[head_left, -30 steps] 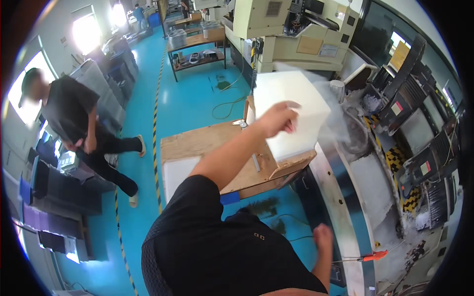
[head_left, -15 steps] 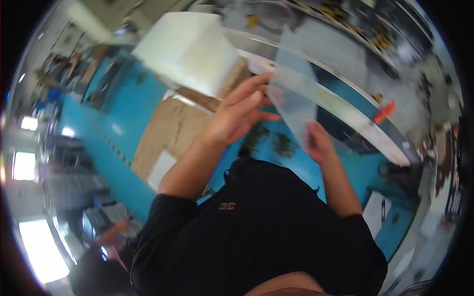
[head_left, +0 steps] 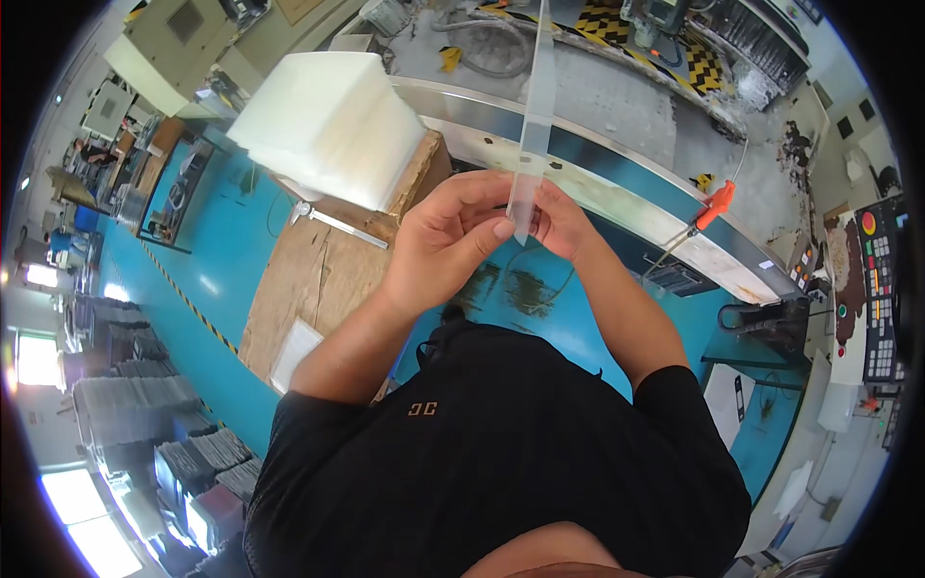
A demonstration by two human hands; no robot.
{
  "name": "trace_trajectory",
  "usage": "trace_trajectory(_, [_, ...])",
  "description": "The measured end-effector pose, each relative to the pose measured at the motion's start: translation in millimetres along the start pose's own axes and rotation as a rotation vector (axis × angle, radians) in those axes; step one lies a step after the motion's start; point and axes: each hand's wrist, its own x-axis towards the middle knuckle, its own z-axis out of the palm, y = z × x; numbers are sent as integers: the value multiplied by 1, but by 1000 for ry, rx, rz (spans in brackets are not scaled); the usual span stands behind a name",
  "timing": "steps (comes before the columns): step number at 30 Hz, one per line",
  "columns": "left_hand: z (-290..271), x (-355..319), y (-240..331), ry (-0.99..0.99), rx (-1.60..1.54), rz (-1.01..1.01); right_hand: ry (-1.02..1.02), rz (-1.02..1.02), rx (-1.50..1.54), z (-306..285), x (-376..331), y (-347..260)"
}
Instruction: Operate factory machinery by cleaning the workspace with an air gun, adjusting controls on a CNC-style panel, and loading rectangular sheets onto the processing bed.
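A translucent plastic sheet (head_left: 536, 125) stands up in front of me, turned so that it shows almost edge-on. My left hand (head_left: 445, 241) pinches its lower end, thumb on the near side and fingers curled behind. From the other side, my right hand (head_left: 564, 223) grips the same end; some of its fingers are hidden by the sheet. To the left, a tall stack of whitish translucent sheets (head_left: 328, 120) rests on a wooden box. A metal caliper (head_left: 339, 226) lies beside it on a worn wooden board (head_left: 299, 275).
Beyond my hands runs a long machine edge (head_left: 617, 178) with a grey bed behind it. An orange-handled tool (head_left: 715, 205) hangs there. A control panel (head_left: 879, 299) with buttons is at far right. Several stacks of sheets (head_left: 135, 409) stand at lower left on the blue floor (head_left: 207, 299).
The sheet has turned from a slanted broad face to nearly edge-on. My right hand has moved up and left, and my left hand has closed on the sheet's lower end.
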Motion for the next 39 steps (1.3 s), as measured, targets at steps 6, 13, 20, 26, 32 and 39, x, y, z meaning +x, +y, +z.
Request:
trace_trajectory(6, [-9,-5,6,40,71,37,-46,-25,-82,22,27,-16])
trace_trajectory(13, [-19,-8,7,34,93,27,-90,-12,-85,25,46,-22])
trace_trajectory(20, [-16,-7,2,72,117,64,-48,-51,-84,25,51,-26])
trace_trajectory(26, [-16,-1,-5,60,118,53,-7,-91,-61,15,50,-31])
trace_trajectory(32, [-17,3,-7,34,117,59,2,-108,-69,9,49,-34])
trace_trajectory(39, [-20,6,-13,5,82,51,-20,-113,-60,0,48,-39])
